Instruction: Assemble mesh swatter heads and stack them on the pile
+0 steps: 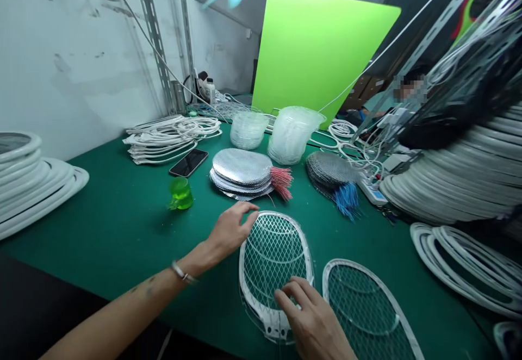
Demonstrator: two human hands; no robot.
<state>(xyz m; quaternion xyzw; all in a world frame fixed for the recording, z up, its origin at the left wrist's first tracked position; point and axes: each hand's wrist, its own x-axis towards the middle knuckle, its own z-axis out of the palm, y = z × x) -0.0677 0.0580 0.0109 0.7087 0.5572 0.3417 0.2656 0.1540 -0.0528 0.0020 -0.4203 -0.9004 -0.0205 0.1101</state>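
An oval white frame with clear netting [271,251] lies on the green table in front of me. At its upper left edge is my left hand [233,227], thumb and fingers apart, holding nothing. My right hand [312,319] is over the lower right part of the same frame; its fingers are curled and slightly spread, with nothing visible between them. Another netted frame [367,305] lies to the right, partly behind my right hand. Beyond my left hand sits a stack of silver mesh ovals [242,167] with red wires [281,181].
Dark mesh ovals [330,169] with blue wires, a green cup [180,193], a phone [189,163] and clear plastic stacks [291,134] stand further back. White frames are piled left [24,186] and right [457,186]. A person [408,91] is at the back right.
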